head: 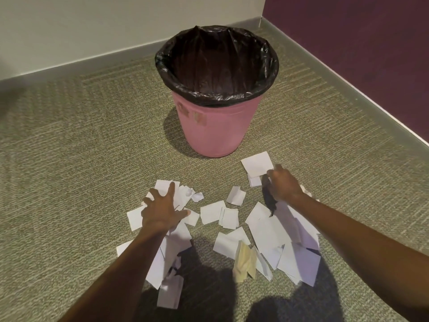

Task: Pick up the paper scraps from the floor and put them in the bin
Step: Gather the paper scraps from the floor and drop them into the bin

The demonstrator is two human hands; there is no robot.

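Observation:
White paper scraps (216,213) lie scattered over the carpet in front of me, with one yellowish scrap (243,259) among them. A pink bin (216,129) with a black liner stands upright just beyond them, its mouth open. My left hand (162,210) lies flat with spread fingers on the left cluster of scraps. My right hand (282,184) reaches to the far right, its fingers curled around the near corner of a square white scrap (255,165). More scraps lie under my right forearm.
The bin stands near a room corner: a pale wall (92,26) with a grey baseboard behind it, a dark purple wall (371,43) to the right. Green patterned carpet (69,159) spreads to the left. My shadow falls over the nearest scraps.

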